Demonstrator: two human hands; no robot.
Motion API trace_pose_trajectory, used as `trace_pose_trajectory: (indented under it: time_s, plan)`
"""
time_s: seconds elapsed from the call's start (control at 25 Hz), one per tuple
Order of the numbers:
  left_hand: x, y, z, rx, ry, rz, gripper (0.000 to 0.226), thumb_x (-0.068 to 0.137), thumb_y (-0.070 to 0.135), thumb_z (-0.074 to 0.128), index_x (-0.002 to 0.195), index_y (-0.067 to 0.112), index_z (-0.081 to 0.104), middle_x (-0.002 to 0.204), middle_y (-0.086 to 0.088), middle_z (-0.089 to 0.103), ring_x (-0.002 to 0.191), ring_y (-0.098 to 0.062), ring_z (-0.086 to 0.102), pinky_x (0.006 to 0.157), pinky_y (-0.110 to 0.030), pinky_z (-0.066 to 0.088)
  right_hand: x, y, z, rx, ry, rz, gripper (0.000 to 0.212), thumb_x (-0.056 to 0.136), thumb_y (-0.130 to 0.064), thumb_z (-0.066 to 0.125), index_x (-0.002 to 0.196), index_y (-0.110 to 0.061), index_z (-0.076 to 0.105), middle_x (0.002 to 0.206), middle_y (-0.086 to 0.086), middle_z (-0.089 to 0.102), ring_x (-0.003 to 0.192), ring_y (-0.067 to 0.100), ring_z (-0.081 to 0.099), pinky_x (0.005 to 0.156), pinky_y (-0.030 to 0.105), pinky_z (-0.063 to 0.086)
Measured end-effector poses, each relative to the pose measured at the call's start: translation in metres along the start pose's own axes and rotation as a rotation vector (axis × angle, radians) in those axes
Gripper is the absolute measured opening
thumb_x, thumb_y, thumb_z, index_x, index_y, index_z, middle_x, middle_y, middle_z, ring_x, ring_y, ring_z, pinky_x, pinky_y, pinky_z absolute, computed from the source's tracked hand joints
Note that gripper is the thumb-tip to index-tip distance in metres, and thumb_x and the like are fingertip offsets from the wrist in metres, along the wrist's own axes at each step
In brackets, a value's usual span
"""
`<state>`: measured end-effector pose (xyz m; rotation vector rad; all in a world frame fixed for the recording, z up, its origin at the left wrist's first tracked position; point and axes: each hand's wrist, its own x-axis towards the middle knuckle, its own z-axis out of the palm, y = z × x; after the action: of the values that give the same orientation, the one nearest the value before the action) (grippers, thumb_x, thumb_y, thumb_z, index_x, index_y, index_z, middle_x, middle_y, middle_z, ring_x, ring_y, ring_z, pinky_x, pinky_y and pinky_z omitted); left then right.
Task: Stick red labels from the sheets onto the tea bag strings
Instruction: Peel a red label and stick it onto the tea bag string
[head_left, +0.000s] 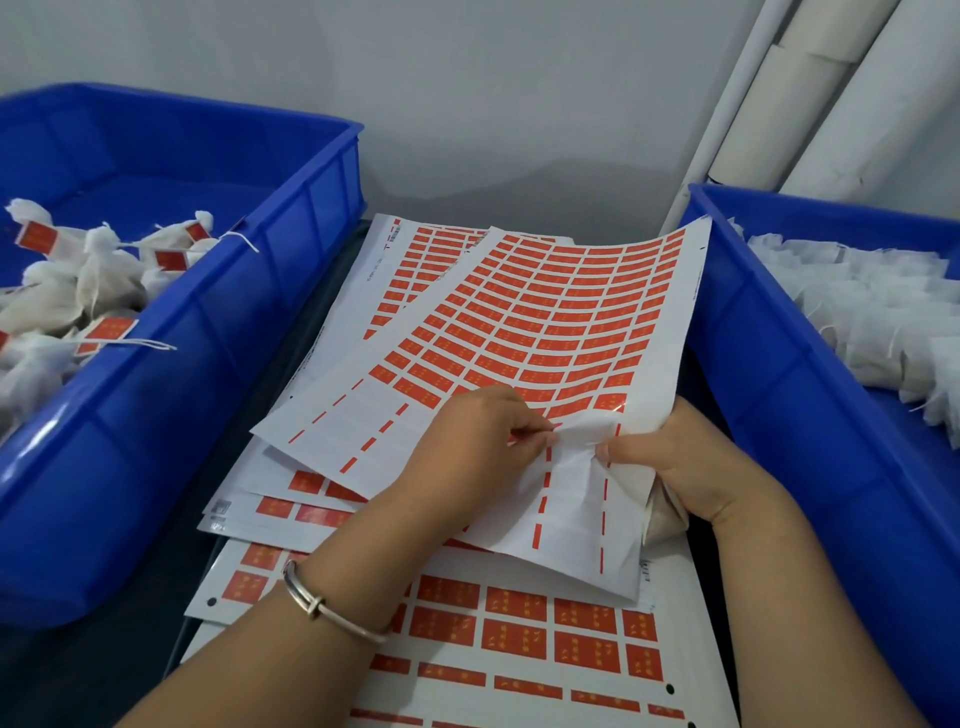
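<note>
- Left hand (480, 436): I see its fingertips pinched together on something small at the near edge of the top label sheet (524, 332); whether that is a label or a string I cannot tell. A silver bangle (317, 605) sits on the wrist.
- Right hand (680, 467): fingers curled round the sheet's near right edge, with a white tea bag (662, 514) tucked under the palm.
- Top label sheet: lifted and bowed between my two hands, its near rows already stripped of red labels, far rows still full.
- Sheet stack (519, 639): more red-label sheets fanned beneath, on the surface between the two bins.
- Left blue bin (218, 332): holds tea bags with red labels (106, 332) on their strings.
- Right blue bin (779, 374): holds a heap of unlabelled tea bags (883, 322).
- White tubes (831, 93): leaning at the wall behind the right bin.
</note>
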<state>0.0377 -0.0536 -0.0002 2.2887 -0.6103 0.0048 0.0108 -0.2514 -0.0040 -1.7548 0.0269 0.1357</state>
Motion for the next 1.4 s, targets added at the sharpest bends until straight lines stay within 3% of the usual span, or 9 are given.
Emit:
trace_pose_trajectory:
  time_s: [0.24, 0.32, 0.48, 0.64, 0.88, 1.04, 1.2, 1.4]
  plan:
    - [0.000, -0.001, -0.001, -0.007, -0.025, 0.008, 0.025, 0.093, 0.024, 0.055, 0.113, 0.019, 0.068, 0.108, 0.007, 0.064, 0.085, -0.003, 0.050, 0.080, -0.012, 0.040, -0.001, -0.003, 0.002, 0.010, -0.021, -0.011, 0.045, 0.069, -0.011, 0.078, 0.102, -0.037, 0.061, 0.097, -0.017, 0.071, 0.090, 0.002, 0.067, 0.060, 0.014, 0.053]
    - [0.002, -0.001, -0.001, -0.064, -0.038, -0.072, 0.024, 0.093, 0.027, 0.054, 0.111, 0.020, 0.068, 0.097, 0.011, 0.062, 0.076, -0.003, 0.051, 0.070, -0.007, 0.037, -0.002, -0.004, 0.002, 0.021, -0.026, -0.009, 0.051, 0.060, -0.021, 0.078, 0.105, -0.037, 0.059, 0.098, -0.017, 0.071, 0.091, 0.002, 0.066, 0.060, 0.014, 0.053]
    - [0.005, 0.000, -0.001, -0.136, -0.057, -0.196, 0.019, 0.092, 0.031, 0.054, 0.104, 0.023, 0.067, 0.077, 0.022, 0.051, 0.070, -0.004, 0.052, 0.057, -0.010, 0.034, -0.002, -0.003, 0.002, 0.009, -0.021, 0.011, 0.050, 0.069, -0.014, 0.078, 0.109, -0.035, 0.057, 0.099, -0.017, 0.070, 0.093, 0.003, 0.066, 0.062, 0.017, 0.054]
    - [0.002, 0.001, -0.003, -0.154, -0.056, -0.168, 0.012, 0.088, 0.032, 0.060, 0.097, 0.027, 0.068, 0.080, 0.020, 0.055, 0.074, -0.004, 0.054, 0.059, -0.009, 0.038, -0.004, -0.005, 0.003, 0.014, -0.023, 0.003, 0.055, 0.059, -0.024, 0.078, 0.110, -0.035, 0.057, 0.099, -0.018, 0.070, 0.092, 0.001, 0.066, 0.061, 0.015, 0.053]
    - [0.003, 0.002, -0.005, -0.152, -0.078, -0.157, 0.020, 0.091, 0.028, 0.056, 0.106, 0.022, 0.069, 0.086, 0.015, 0.056, 0.077, -0.005, 0.053, 0.062, -0.009, 0.039, -0.003, -0.003, 0.001, -0.021, -0.012, 0.009, 0.047, 0.075, -0.007, 0.074, 0.107, -0.036, 0.058, 0.100, -0.017, 0.070, 0.094, 0.004, 0.066, 0.065, 0.018, 0.055]
    - [0.004, 0.003, -0.003, -0.122, -0.084, -0.170, 0.004, 0.093, 0.030, 0.053, 0.091, 0.029, 0.056, 0.080, 0.018, 0.050, 0.073, -0.006, 0.053, 0.061, -0.010, 0.038, -0.002, -0.002, 0.000, -0.016, -0.019, 0.021, 0.048, 0.074, -0.009, 0.076, 0.109, -0.037, 0.057, 0.102, -0.014, 0.070, 0.095, 0.007, 0.067, 0.071, 0.023, 0.055]
    - [0.009, -0.002, 0.000, -0.164, -0.014, -0.296, 0.007, 0.097, 0.026, 0.046, 0.091, 0.027, 0.051, 0.081, 0.015, 0.050, 0.072, -0.008, 0.054, 0.060, -0.009, 0.040, -0.003, -0.003, 0.000, 0.005, -0.040, 0.035, 0.052, 0.068, -0.014, 0.078, 0.111, -0.034, 0.058, 0.105, -0.009, 0.070, 0.097, 0.011, 0.067, 0.075, 0.030, 0.056]
    - [0.013, -0.006, 0.002, -0.325, 0.055, -0.494, 0.010, 0.099, 0.027, 0.042, 0.096, 0.026, 0.052, 0.098, 0.004, 0.059, 0.076, -0.012, 0.058, 0.058, -0.014, 0.042, -0.006, -0.010, -0.004, -0.056, -0.006, 0.137, 0.036, 0.081, -0.005, 0.069, 0.108, -0.029, 0.061, 0.099, -0.009, 0.073, 0.091, 0.014, 0.070, 0.073, 0.033, 0.058]
